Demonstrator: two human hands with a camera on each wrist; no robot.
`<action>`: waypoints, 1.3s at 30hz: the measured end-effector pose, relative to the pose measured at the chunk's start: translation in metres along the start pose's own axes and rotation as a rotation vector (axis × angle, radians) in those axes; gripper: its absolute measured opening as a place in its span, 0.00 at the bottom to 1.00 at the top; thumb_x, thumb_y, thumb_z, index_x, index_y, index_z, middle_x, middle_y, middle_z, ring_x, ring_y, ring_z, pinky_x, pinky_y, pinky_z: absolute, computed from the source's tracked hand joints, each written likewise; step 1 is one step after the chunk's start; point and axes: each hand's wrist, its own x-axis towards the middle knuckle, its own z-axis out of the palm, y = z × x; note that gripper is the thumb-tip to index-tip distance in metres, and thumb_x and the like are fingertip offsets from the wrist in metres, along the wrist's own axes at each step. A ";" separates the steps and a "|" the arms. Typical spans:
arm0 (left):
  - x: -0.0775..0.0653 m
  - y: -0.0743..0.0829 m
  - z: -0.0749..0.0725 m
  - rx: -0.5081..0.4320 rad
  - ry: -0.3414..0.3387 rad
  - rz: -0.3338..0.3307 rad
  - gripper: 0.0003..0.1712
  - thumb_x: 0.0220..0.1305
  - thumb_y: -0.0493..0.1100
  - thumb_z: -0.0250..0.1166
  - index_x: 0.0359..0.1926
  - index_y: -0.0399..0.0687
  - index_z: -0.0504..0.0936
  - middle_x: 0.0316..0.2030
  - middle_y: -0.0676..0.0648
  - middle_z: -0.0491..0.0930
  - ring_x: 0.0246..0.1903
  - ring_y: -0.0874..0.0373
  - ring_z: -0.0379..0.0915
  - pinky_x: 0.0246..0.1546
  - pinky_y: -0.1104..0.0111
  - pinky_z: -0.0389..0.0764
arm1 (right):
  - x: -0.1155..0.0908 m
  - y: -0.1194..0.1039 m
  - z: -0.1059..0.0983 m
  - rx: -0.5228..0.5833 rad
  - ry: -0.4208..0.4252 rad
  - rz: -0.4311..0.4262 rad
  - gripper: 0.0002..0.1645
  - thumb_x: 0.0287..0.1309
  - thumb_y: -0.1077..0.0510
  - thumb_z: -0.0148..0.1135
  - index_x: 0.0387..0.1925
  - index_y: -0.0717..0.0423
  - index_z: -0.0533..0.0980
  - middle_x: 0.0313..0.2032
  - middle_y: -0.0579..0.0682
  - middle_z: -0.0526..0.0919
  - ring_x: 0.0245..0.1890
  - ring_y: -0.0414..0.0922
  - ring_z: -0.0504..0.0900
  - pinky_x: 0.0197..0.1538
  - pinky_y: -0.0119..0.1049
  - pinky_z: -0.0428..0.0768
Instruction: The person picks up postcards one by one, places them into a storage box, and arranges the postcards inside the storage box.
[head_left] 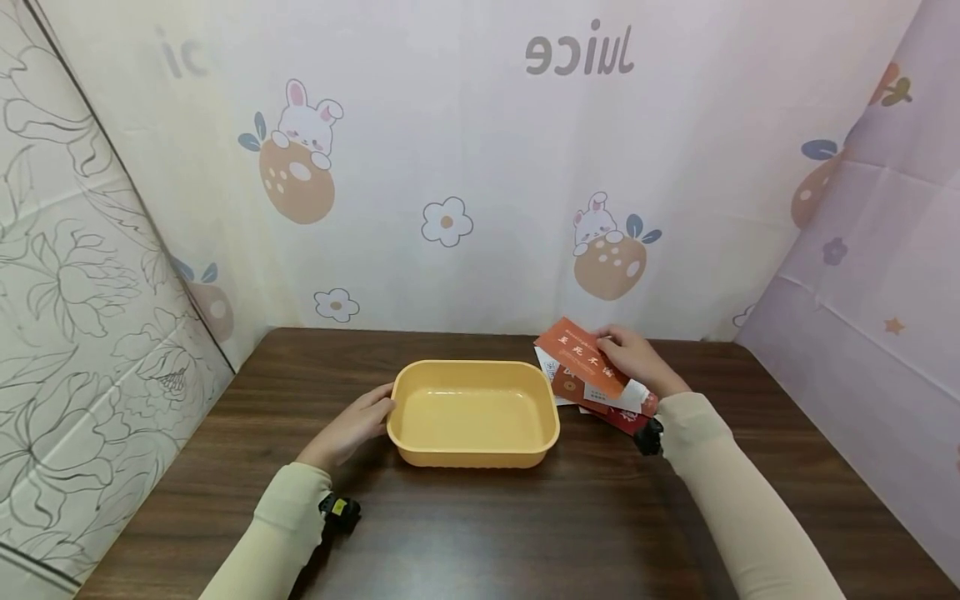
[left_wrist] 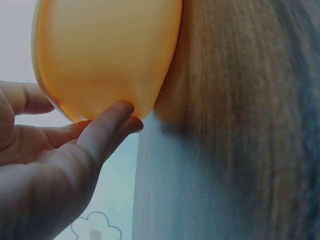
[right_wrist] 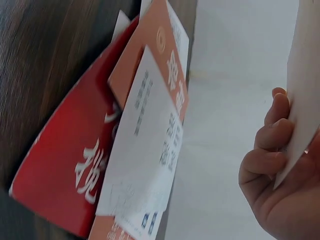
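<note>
At the middle of the table stands a yellow rectangular basin (head_left: 472,460) with rounded corners and nothing inside. My left hand (head_left: 356,425) holds its left end; in the left wrist view, fingers (left_wrist: 107,125) lie against the outside of the yellow wall. To the right, my right hand (head_left: 637,360) pinches an orange card (head_left: 577,354) with white characters, raised and tilted over a loose pile of cards. In the right wrist view the pile shows a red card (right_wrist: 60,165), a white printed card (right_wrist: 140,145) and an orange-brown card (right_wrist: 155,55), overlapping each other.
The dark wood table (head_left: 480,533) ends at a pale curtain (head_left: 465,167) printed with rabbits, fruit and flowers. A panel with line-drawn flowers (head_left: 82,283) stands along the left side. Each wrist wears a small black device (head_left: 341,510).
</note>
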 end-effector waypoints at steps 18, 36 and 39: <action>0.000 0.002 -0.001 -0.022 -0.031 0.007 0.31 0.79 0.39 0.41 0.76 0.30 0.50 0.73 0.30 0.55 0.66 0.39 0.64 0.62 0.51 0.72 | 0.007 -0.051 0.024 0.028 -0.150 -0.093 0.18 0.76 0.54 0.48 0.57 0.58 0.76 0.40 0.57 0.81 0.23 0.46 0.78 0.27 0.40 0.81; -0.001 0.004 0.000 -0.013 -0.034 0.013 0.31 0.79 0.40 0.41 0.76 0.30 0.50 0.73 0.30 0.55 0.66 0.39 0.63 0.63 0.51 0.71 | 0.010 -0.093 0.039 -0.090 -0.247 -0.212 0.18 0.72 0.56 0.47 0.54 0.51 0.80 0.48 0.51 0.81 0.45 0.49 0.76 0.49 0.45 0.77; -0.002 0.004 0.000 -0.012 -0.029 0.013 0.31 0.79 0.40 0.42 0.76 0.31 0.51 0.73 0.30 0.55 0.66 0.40 0.64 0.63 0.51 0.71 | 0.013 -0.099 0.043 -0.096 -0.283 -0.221 0.18 0.71 0.57 0.48 0.55 0.52 0.79 0.47 0.50 0.82 0.44 0.49 0.77 0.48 0.44 0.77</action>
